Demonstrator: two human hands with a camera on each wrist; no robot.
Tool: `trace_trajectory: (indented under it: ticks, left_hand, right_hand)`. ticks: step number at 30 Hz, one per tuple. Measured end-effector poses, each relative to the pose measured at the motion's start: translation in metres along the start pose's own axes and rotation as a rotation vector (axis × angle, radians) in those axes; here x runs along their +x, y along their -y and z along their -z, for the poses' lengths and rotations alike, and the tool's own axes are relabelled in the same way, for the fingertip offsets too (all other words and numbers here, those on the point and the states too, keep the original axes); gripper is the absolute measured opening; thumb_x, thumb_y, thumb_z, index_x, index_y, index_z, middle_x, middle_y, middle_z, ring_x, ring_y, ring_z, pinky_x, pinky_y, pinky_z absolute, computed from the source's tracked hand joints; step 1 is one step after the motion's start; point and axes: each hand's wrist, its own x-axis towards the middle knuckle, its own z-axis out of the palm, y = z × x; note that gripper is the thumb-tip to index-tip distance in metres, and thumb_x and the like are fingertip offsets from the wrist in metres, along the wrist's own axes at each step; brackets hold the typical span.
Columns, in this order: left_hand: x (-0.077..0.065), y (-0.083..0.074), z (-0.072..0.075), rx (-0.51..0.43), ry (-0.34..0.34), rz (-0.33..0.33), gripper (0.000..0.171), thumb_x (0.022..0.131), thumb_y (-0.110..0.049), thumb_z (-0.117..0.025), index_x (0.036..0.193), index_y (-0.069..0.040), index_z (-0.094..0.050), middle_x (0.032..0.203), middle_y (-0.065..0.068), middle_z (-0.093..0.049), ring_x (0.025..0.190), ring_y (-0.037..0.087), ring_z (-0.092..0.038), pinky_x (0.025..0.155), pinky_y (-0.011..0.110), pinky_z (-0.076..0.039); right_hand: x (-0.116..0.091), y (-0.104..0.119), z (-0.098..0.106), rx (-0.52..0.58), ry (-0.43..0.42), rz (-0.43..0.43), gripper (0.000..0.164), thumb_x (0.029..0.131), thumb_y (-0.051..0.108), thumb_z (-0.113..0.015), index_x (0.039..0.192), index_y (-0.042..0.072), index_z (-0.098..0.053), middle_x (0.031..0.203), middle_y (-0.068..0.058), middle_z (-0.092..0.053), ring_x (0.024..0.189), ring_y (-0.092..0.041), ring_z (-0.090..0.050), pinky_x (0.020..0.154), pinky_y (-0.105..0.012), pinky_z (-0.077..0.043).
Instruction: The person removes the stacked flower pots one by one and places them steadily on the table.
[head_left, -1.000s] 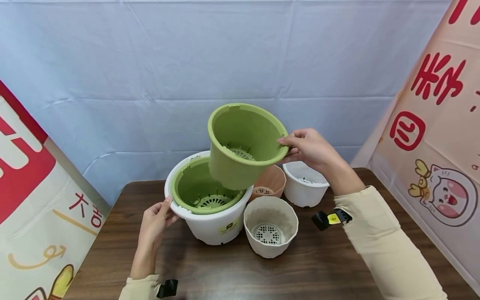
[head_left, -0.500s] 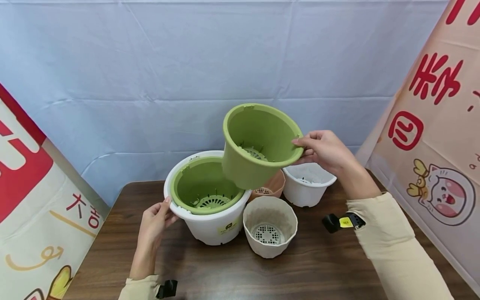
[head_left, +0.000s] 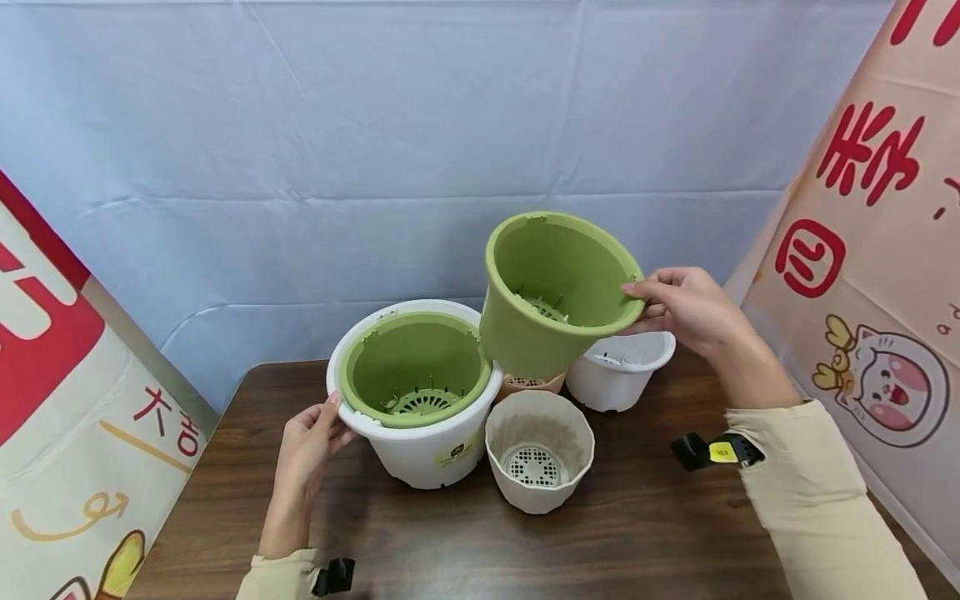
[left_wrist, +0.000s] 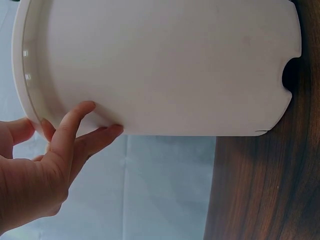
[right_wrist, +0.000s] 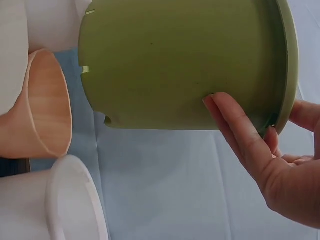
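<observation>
My right hand (head_left: 686,308) pinches the rim of a green flowerpot (head_left: 528,342), thumb on the inner side and fingers beneath the lip. The pot hangs tilted in the air, above and behind the small pots. In the right wrist view its outer wall (right_wrist: 185,65) shows, with fingertips against it. On the table, a large white flowerpot (head_left: 423,458) holds a second green flowerpot (head_left: 420,358) nested inside. The left hand (head_left: 307,442) grips the white pot's rim at its left. In the left wrist view, fingers touch the white pot's wall (left_wrist: 175,65) below the lip.
A cream faceted pot (head_left: 538,492) stands right of the large white pot. Behind it are an orange pot (head_left: 525,383), partly hidden, and a smaller white pot (head_left: 611,387). They stand on a brown wooden table (head_left: 450,550), with a pale cloth (head_left: 375,150) behind.
The right hand has carried the tilted green pot rightward, away from the nested pots, and slightly lower. The left hand stays at the white pot's rim.
</observation>
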Motion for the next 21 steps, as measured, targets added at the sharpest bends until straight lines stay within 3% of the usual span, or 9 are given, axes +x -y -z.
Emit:
trace_trajectory:
  ticks: [21]
  left_hand:
    - [-0.003,-0.002,-0.001,-0.015,0.003,-0.011,0.043,0.097,-0.024,-0.045,0.11,0.017,-0.045,0.086,0.002,-0.059,0.075,0.002,-0.061,0.073,0.02,-0.054]
  right_hand:
    - [-0.025,-0.018,0.045,-0.036,-0.017,0.031,0.014,0.09,0.007,-0.058,0.081,0.001,-0.067,0.076,-0.01,-0.062,0.066,-0.019,-0.065,0.064,-0.033,-0.058]
